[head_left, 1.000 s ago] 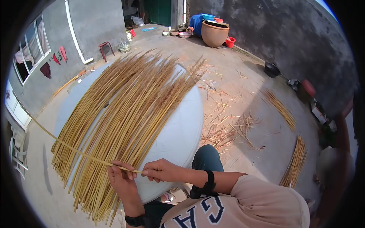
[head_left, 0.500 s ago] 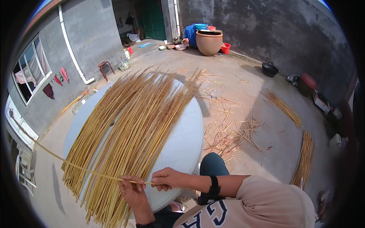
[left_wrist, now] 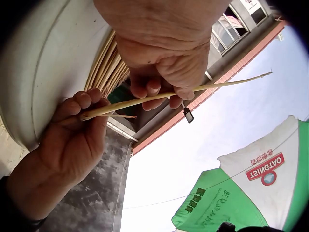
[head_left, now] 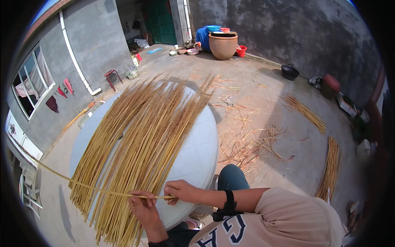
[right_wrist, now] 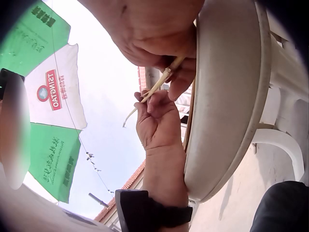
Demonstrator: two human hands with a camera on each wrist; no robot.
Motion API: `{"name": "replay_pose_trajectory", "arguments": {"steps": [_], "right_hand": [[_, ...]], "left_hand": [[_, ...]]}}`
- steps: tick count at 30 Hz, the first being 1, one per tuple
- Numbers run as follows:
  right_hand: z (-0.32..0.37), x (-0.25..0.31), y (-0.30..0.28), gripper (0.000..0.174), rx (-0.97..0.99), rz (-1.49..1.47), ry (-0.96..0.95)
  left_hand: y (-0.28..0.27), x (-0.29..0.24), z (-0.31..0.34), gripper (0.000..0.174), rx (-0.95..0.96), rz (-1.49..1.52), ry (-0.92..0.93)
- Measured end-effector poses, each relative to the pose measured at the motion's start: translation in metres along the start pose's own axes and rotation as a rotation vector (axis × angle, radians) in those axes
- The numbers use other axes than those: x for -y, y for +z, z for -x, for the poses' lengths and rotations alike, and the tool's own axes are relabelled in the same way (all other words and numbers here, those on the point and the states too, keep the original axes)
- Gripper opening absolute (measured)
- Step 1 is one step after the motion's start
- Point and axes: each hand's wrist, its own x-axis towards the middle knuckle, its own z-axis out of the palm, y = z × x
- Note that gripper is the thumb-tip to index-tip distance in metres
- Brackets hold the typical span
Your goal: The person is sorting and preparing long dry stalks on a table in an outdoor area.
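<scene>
A long straw-coloured stalk (head_left: 92, 188) stretches across the table's near side and past its left edge. My left hand (head_left: 145, 210) pinches it a short way from its thick end, between thumb and fingertips. At that end, my right hand (head_left: 181, 192) grips the stalk with curled fingers, close beside the left. The left wrist view shows the cut end of the stalk (left_wrist: 130, 103) at the right hand (left_wrist: 72, 140), with a thin sliver (left_wrist: 126, 116) beneath it. Under the hands, many feathery-topped stalks (head_left: 131, 164) lie side by side on the round white table (head_left: 197, 144).
Broken stalk pieces (head_left: 251, 144) litter the concrete floor right of the table. Two bundles, a far bundle (head_left: 305, 113) and a near bundle (head_left: 329, 166), lie further right. A red stool (head_left: 112, 79) and a large clay pot (head_left: 223, 46) stand toward the back.
The head view has shifted, so table and hands sit lower and further right in it. Both hands keep hold of the same stalk, the right hand's fingers slightly repositioned at its end.
</scene>
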Motion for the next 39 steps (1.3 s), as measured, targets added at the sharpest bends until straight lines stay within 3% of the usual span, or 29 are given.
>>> {"name": "replay_pose_trajectory", "arguments": {"steps": [7, 11, 13, 15, 17, 19, 20, 21, 24, 29, 31, 33, 36, 39], "right_hand": [[-0.002, -0.015, 0.001, 0.026, -0.119, -0.048, -0.189], [-0.002, -0.012, -0.004, 0.026, -0.220, -0.017, -0.199], [0.001, -0.002, -0.014, 0.026, -0.311, -0.508, -0.176], [0.008, 0.016, -0.039, 0.025, -0.329, -0.590, -0.218], [0.017, 0.039, -0.078, 0.024, -0.334, -0.616, -0.388], [0.028, 0.058, -0.135, 0.036, -0.298, -0.920, -0.730], [0.041, 0.075, -0.150, 0.049, -0.437, -0.970, -0.784], [0.044, 0.080, -0.150, 0.049, -0.439, -0.960, -0.795], [0.043, 0.081, -0.144, 0.057, -0.488, -0.879, -0.580], [0.024, 0.034, -0.047, 0.031, -0.088, -0.222, -0.016], [0.016, 0.018, -0.012, 0.030, 0.057, 0.108, -0.095], [0.012, 0.011, 0.006, 0.029, 0.190, 0.242, -0.043], [0.011, 0.017, 0.013, 0.027, 0.252, 0.203, 0.082], [0.011, 0.020, 0.010, 0.029, 0.226, 0.179, 0.084]], "left_hand": [[0.000, 0.003, -0.003, 0.028, -0.041, -0.037, 0.010], [-0.005, 0.007, -0.004, 0.028, -0.087, -0.001, 0.020], [-0.011, 0.005, -0.005, 0.027, -0.107, 0.022, 0.012], [-0.017, 0.002, -0.005, 0.031, -0.148, 0.092, -0.029], [-0.020, 0.003, -0.008, 0.031, -0.132, 0.100, -0.010], [-0.020, 0.002, -0.009, 0.030, -0.116, 0.116, 0.008], [-0.019, 0.002, -0.009, 0.029, -0.126, 0.122, 0.002], [-0.018, 0.003, -0.010, 0.029, -0.132, 0.129, -0.006], [-0.020, 0.006, -0.010, 0.027, -0.114, 0.231, -0.032], [-0.019, 0.003, -0.008, 0.026, -0.049, 0.210, -0.047], [-0.019, 0.003, -0.006, 0.026, -0.043, 0.208, -0.066], [-0.020, 0.004, -0.006, 0.026, 0.028, 0.175, -0.065], [-0.021, 0.003, -0.006, 0.026, 0.043, 0.159, -0.057], [-0.018, 0.001, -0.004, 0.025, 0.017, 0.143, -0.066]]}}
